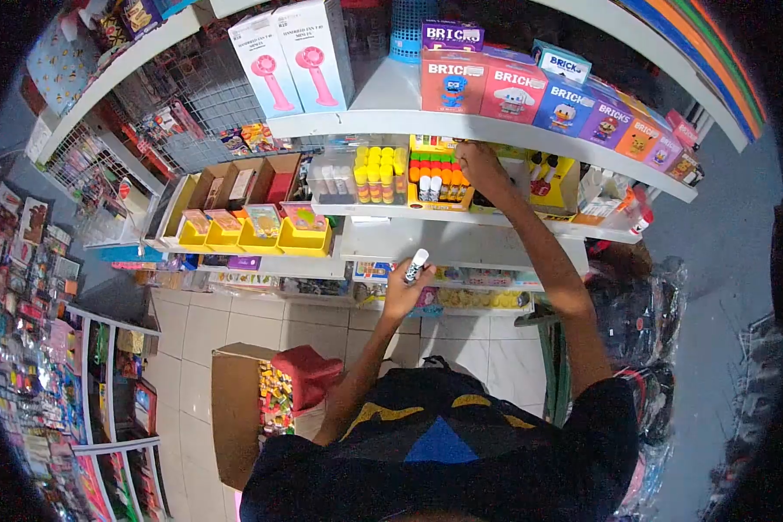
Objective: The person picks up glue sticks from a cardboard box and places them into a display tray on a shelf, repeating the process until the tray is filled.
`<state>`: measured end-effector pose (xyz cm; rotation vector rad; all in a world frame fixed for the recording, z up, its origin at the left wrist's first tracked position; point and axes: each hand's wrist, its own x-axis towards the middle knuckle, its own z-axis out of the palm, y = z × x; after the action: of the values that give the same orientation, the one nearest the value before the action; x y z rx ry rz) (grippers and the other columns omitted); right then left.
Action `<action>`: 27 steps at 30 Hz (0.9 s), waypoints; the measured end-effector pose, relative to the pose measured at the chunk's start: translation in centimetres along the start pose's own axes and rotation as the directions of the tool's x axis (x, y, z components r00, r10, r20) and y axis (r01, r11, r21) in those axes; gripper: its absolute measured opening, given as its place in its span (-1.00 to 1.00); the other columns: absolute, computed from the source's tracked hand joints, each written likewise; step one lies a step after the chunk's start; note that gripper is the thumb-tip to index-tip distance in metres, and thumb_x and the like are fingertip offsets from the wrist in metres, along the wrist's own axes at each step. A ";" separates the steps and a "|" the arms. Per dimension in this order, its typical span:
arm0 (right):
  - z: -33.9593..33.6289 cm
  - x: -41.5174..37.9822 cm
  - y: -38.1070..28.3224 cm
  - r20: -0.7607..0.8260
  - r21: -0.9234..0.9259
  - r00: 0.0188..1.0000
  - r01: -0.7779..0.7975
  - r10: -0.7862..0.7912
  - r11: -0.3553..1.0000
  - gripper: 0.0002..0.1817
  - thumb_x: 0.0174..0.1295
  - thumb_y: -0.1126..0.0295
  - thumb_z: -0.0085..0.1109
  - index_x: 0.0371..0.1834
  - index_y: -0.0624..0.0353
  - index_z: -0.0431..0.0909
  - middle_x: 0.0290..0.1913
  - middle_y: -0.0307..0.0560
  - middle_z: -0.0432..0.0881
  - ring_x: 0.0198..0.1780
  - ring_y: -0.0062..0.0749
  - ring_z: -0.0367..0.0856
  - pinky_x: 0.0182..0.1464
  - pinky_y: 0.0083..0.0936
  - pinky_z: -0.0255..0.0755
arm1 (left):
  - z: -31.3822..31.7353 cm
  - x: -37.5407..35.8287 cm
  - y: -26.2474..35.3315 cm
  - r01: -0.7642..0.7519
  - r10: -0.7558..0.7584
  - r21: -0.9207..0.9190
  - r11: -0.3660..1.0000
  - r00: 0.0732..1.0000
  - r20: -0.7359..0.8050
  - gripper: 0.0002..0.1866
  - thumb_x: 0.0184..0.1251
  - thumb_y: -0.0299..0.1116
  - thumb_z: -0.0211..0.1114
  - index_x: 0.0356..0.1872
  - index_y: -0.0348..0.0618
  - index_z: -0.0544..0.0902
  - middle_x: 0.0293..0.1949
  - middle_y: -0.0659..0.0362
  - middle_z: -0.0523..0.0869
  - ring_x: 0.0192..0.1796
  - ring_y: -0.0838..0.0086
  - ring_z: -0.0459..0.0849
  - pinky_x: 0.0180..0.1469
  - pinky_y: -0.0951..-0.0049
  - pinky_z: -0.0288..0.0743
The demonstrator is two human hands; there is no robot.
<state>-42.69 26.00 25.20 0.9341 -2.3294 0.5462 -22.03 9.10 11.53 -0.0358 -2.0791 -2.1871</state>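
My left hand [406,287] is wrapped round a small bottle [417,264] with a white cap and a dark patterned label, held in front of the lower shelf. Up at the middle shelf, my right hand [480,163] reaches to the back right of a yellow display box [441,206]. Its fingers are curled, and what they hold, if anything, is hidden. Rows of bottles with orange, red, green and white caps stand in that box. Just left of it are bottles with yellow caps [380,171].
Bricks boxes [513,90] and two fan boxes [309,65] stand on the upper shelf [383,113]. Yellow bins [257,235] sit at the left. On the floor are an open carton [235,409] and a red item [304,376]. Bagged goods [639,322] lie at the right.
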 end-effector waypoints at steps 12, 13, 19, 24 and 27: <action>0.2 0.2 -0.3 -0.004 -0.003 0.993 -0.120 0.120 0.993 -0.87 0.03 0.53 0.12 -0.59 0.30 0.40 -0.53 0.16 0.49 -0.39 0.10 0.54 -0.31 -0.09 0.39 | -0.5 -0.6 -1.1 -0.011 0.009 -0.034 0.999 0.998 -0.061 -0.80 0.20 -0.28 0.40 -0.34 -0.19 0.62 -0.56 0.41 0.40 -0.48 0.71 0.33 -0.41 0.65 0.25; 0.0 0.5 -0.2 0.056 0.016 0.989 -0.140 0.139 0.990 -0.89 0.04 0.52 0.08 -0.55 0.35 0.42 -0.49 0.24 0.50 -0.37 0.13 0.55 -0.28 -0.07 0.41 | -0.5 -0.3 -1.2 -0.008 0.005 -0.037 0.999 0.998 -0.063 -0.79 0.19 -0.28 0.40 -0.34 -0.19 0.62 -0.56 0.41 0.40 -0.48 0.71 0.33 -0.41 0.65 0.26; 0.6 0.4 1.0 0.101 0.043 0.991 -0.094 0.089 0.995 -0.87 -0.06 0.57 0.12 -0.66 0.32 0.39 -0.61 0.17 0.46 -0.48 0.05 0.52 -0.37 -0.13 0.36 | -0.3 -0.3 -1.3 0.001 -0.002 -0.012 1.000 0.997 -0.078 -0.78 0.18 -0.26 0.41 -0.34 -0.20 0.62 -0.55 0.40 0.42 -0.47 0.70 0.35 -0.40 0.65 0.27; -0.2 0.5 1.6 0.324 0.076 0.945 -0.064 0.036 0.995 -0.85 -0.08 0.53 0.09 -0.69 0.35 0.39 -0.62 0.19 0.47 -0.49 0.05 0.50 -0.37 -0.12 0.33 | 0.0 -0.5 -0.9 0.012 -0.012 -0.006 1.000 0.998 -0.067 -0.77 0.19 -0.25 0.40 -0.38 -0.19 0.60 -0.55 0.39 0.43 -0.47 0.70 0.34 -0.40 0.64 0.27; 0.5 0.5 2.4 0.333 0.048 0.943 -0.007 -0.009 0.999 -0.84 -0.01 0.52 0.06 -0.67 0.36 0.40 -0.61 0.21 0.47 -0.46 0.05 0.52 -0.32 -0.10 0.35 | 0.3 -0.5 -0.1 -0.014 0.015 0.020 1.000 0.999 -0.046 -0.74 0.20 -0.24 0.40 -0.45 -0.19 0.53 -0.56 0.39 0.41 -0.48 0.71 0.33 -0.42 0.63 0.25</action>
<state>-44.91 27.08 24.74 1.1248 -2.6249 0.4749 -21.53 9.44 11.40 0.0022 -2.0689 -2.1382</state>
